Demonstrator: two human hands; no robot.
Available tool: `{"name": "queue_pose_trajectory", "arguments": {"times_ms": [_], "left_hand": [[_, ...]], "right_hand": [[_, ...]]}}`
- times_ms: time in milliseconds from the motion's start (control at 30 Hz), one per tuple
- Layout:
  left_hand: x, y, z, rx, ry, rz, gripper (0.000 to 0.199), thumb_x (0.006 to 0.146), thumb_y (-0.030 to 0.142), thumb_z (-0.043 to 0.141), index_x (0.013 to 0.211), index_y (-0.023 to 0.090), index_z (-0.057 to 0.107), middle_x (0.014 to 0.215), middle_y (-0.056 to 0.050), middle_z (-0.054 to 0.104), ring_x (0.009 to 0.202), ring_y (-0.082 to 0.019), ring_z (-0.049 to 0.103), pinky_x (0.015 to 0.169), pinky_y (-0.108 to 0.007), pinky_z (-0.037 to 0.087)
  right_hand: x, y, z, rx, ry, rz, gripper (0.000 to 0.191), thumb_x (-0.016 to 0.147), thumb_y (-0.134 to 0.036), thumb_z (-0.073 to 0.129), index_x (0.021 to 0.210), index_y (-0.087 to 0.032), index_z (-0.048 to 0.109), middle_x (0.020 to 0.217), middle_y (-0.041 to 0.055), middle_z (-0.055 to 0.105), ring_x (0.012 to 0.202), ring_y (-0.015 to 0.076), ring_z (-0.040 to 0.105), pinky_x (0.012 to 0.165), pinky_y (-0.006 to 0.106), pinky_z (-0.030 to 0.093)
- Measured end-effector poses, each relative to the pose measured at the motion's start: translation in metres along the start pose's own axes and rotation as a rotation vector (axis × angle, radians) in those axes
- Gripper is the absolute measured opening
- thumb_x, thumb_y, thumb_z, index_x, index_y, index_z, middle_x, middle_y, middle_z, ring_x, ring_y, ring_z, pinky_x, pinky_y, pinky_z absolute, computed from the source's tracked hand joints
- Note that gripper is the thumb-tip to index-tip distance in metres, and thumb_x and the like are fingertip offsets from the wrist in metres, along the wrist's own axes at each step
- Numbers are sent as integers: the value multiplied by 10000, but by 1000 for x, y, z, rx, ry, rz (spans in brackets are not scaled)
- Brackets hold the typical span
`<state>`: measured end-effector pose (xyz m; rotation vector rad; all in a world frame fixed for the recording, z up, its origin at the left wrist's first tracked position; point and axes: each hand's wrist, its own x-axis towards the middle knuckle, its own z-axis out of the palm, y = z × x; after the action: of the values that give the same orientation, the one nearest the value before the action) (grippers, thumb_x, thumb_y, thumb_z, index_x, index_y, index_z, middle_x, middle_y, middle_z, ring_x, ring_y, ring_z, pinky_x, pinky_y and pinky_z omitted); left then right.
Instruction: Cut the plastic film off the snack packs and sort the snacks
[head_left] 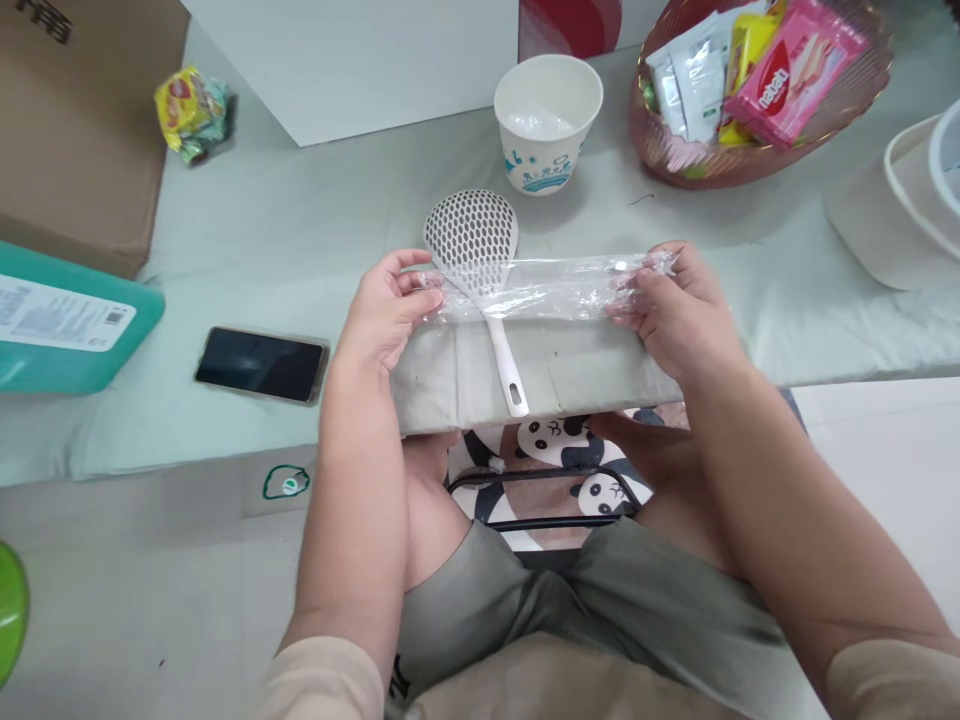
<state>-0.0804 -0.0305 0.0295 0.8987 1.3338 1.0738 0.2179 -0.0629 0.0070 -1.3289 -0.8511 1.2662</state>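
Observation:
A clear plastic wrapper (562, 288) is stretched sideways between my two hands, above the cloth-covered table. My left hand (394, 305) pinches its left end between thumb and fingers. The right end is bunched in the closed fingers of my right hand (679, 310). Beneath the plastic lies a white slotted skimmer (471, 230), its perforated head pointing away from me and its handle toward the table's front edge. The plastic crosses over the lower part of the skimmer's head. Just behind stands a paper cup (547, 125) with clear plastic inside.
On the table (277, 230) lie a phone (261, 364) and a crumpled yellow-green wrapper (191, 112). A teal container (71, 320) and cardboard box (82, 130) stand left. A pink bowl (656, 150) of snacks and a white bucket (862, 225) are right; a white box (375, 60) is behind.

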Motion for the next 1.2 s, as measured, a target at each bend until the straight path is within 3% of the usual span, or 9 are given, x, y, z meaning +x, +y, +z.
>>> {"name": "queue_pose_trajectory", "arguments": {"times_ms": [200,300,433,567,767,900,1000,1100,1200], "left_hand": [[-4,7,-2,-80,-88,-34,154,841,76,669,781,207,613,793,14,702,745,-118,696,700,-260,596],[-5,8,0,-59,-59,-20,168,853,103,694,808,225,588,765,31,710,652,-106,687,568,-211,558],[0,2,1,62,22,44,205,818,115,748,827,232,580,632,60,657,466,-68,585,458,-162,476],[2,0,2,116,-37,80,193,829,163,752,824,240,575,544,85,589,380,-65,529,394,-164,414],[-7,9,3,-38,-102,28,137,840,188,759,824,233,630,553,71,600,444,-76,604,441,-155,467],[-8,12,2,-147,-82,42,146,847,149,704,725,208,651,573,48,640,516,-85,659,528,-161,540],[-6,10,1,-182,-59,65,233,885,234,655,655,194,652,588,18,651,553,-98,665,566,-192,558],[-3,6,0,-151,-42,133,340,893,340,642,591,185,630,614,-6,639,587,-97,638,569,-218,531],[-2,1,-1,-81,-37,176,190,789,206,738,644,210,616,640,29,608,629,-83,591,661,-254,522]], "right_hand": [[-4,-3,4,9,-98,18,314,670,-309,859,866,-240,624,687,-51,598,559,80,555,562,241,504],[-5,-4,4,-36,-117,7,275,698,-322,852,772,-226,605,636,-44,567,549,76,546,545,230,481],[-6,-5,3,-98,-85,-20,327,743,-423,822,828,-240,564,582,-61,546,435,78,473,419,225,379],[-2,-5,-1,-40,-11,-86,280,750,-404,814,829,-265,584,586,-64,495,420,68,370,379,222,273],[4,-5,-9,141,-73,-96,148,767,-296,745,846,-302,620,602,-58,447,483,95,400,439,235,325],[4,-5,-11,201,-90,-130,121,726,-270,709,742,-263,590,586,-56,460,475,92,441,458,239,365],[1,-4,-8,168,-77,-165,203,751,-381,687,668,-240,567,580,-43,495,469,99,472,463,255,396],[-3,-1,-6,32,-46,-210,433,859,-557,620,598,-224,528,529,-25,485,454,103,473,476,274,404],[-8,0,-5,-113,-37,-246,441,927,-505,618,605,-210,557,520,-22,514,441,84,468,485,263,384]]}}
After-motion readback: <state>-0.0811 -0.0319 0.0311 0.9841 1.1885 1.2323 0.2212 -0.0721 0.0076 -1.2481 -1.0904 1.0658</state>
